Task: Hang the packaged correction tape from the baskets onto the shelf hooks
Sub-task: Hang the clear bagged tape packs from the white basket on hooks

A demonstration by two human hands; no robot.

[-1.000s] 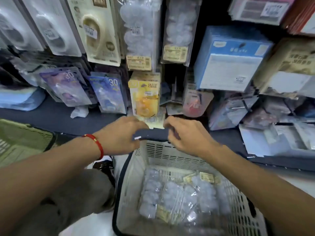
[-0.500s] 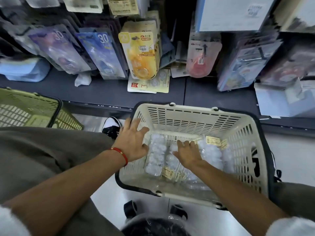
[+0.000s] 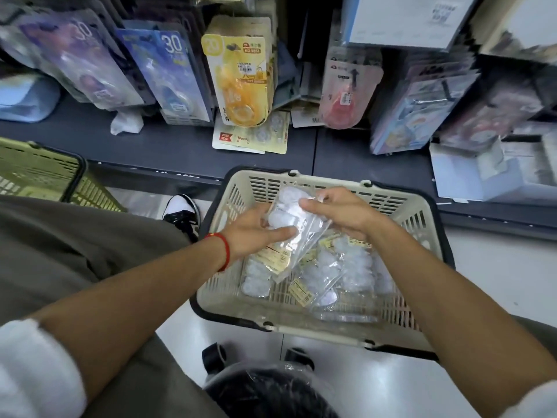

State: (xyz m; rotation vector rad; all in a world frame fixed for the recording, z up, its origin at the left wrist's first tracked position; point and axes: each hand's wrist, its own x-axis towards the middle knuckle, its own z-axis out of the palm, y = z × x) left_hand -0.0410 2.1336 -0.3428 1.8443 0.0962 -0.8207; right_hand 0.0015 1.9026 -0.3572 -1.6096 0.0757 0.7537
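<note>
A beige basket (image 3: 331,184) stands on the floor below the shelf, holding several clear packs of white correction tape (image 3: 349,267). Both hands hold one clear pack (image 3: 286,233) lifted above the basket. My left hand (image 3: 256,233) supports it from below with the thumb laid across its front. My right hand (image 3: 337,215) pinches its upper end. Rows of packaged correction tape hang on the shelf hooks behind, among them a yellow pack (image 3: 241,73) and a red one (image 3: 346,86).
A green basket (image 3: 39,170) stands at the left by my knee. A loose pack (image 3: 253,137) lies flat on the dark shelf base (image 3: 168,146). Boxes (image 3: 494,167) fill the right of the shelf. A black stool (image 3: 265,393) is under me.
The hands let go of the basket handle, dropped into the basket, and now lift one clear pack out of it. The view tilted down.
</note>
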